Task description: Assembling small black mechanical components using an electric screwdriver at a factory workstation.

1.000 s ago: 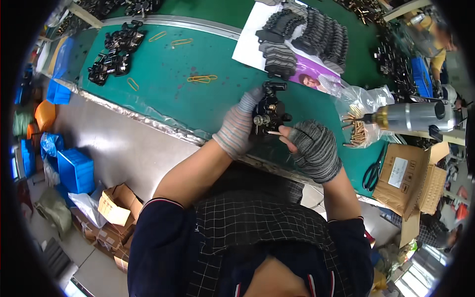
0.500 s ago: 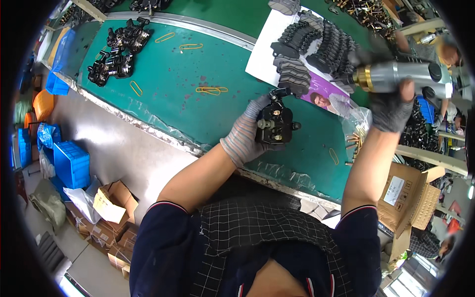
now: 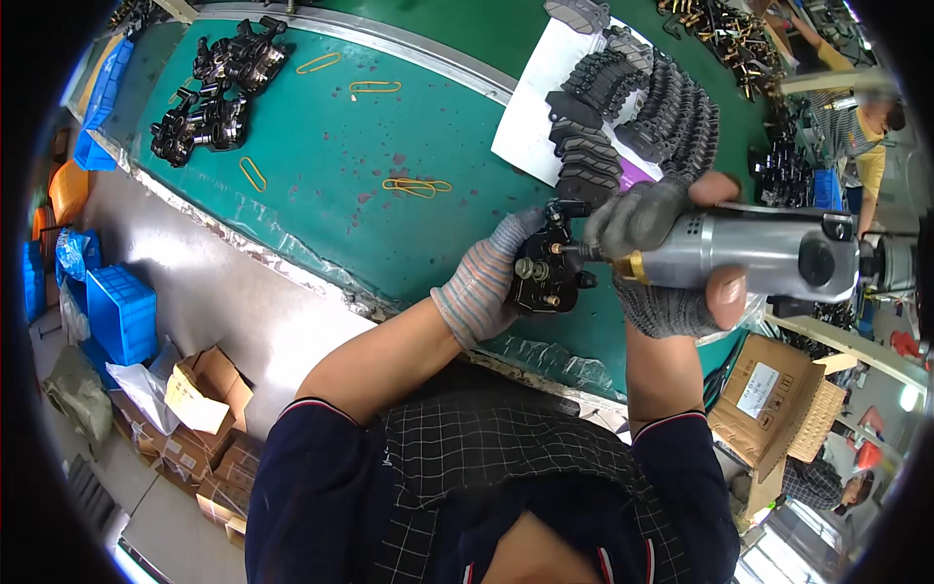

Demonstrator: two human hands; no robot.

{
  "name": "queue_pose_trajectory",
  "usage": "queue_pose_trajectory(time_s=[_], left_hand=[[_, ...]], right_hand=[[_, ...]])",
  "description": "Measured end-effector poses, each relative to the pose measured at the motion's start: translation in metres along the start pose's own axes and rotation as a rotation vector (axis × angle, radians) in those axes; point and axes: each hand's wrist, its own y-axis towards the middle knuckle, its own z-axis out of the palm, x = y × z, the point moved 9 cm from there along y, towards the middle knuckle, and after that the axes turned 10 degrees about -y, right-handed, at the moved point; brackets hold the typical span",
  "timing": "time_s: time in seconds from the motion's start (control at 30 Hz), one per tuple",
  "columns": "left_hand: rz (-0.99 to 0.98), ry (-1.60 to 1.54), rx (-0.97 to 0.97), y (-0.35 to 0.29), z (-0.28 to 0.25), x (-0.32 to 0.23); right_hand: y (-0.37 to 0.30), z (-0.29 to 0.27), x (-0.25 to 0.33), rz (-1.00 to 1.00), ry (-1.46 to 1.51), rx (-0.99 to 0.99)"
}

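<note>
My left hand [image 3: 486, 282], in a grey striped glove, grips a black brake caliper [image 3: 547, 268] just above the near edge of the green table [image 3: 331, 165]. My right hand [image 3: 662, 263], gloved too, is wrapped around a silver pneumatic screwdriver [image 3: 769, 255] held level. Its bit touches a screw on the caliper's right side. Behind both hands, rows of dark brake pads [image 3: 632, 107] lie on a white sheet [image 3: 525, 127].
More black calipers [image 3: 214, 92] sit in a pile at the table's far left, with yellow clips [image 3: 416, 185] scattered between. Blue bins [image 3: 122, 311] and cardboard boxes [image 3: 204, 389] stand on the floor at left. An open carton [image 3: 769, 399] is at right. Another person [image 3: 866, 136] works beyond.
My right hand left the caliper, took the screwdriver from the right, and brought its bit down against the caliper. My left hand kept its grip on the caliper.
</note>
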Motion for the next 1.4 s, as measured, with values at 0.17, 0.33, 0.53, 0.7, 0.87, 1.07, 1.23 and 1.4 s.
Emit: queue_pose_trajectory(time_s=[0.17, 0.33, 0.53, 0.7, 0.87, 1.07, 1.23, 1.4], left_hand=[[-0.013, 0.051, 0.003, -0.003, 0.004, 0.005], [-0.016, 0.036, 0.003, -0.003, 0.005, 0.014], [-0.003, 0.065, -0.092, -0.011, 0.011, 0.015], [0.05, 0.175, -0.053, -0.003, 0.016, 0.025], [0.01, 0.064, -0.125, -0.002, 0.01, 0.035], [0.006, 0.016, -0.047, 0.002, 0.011, 0.017], [0.073, 0.187, -0.129, 0.008, 0.02, -0.04], [0.495, 0.178, -0.107, 0.04, 0.024, -0.238]], right_hand=[[-0.01, -0.001, 0.004, -0.002, -0.178, -0.043], [-0.014, 0.003, 0.03, -0.104, -0.096, -0.044], [-0.038, 0.017, 0.06, -0.134, -0.065, 0.061], [-0.054, 0.013, 0.057, -0.113, -0.109, -0.026], [-0.057, 0.006, 0.052, -0.115, -0.087, 0.001], [-0.045, 0.006, 0.035, -0.101, -0.11, 0.003], [-0.01, -0.009, 0.055, -0.163, -0.035, 0.009], [-0.008, -0.053, 0.096, -0.25, -0.169, -0.253]])
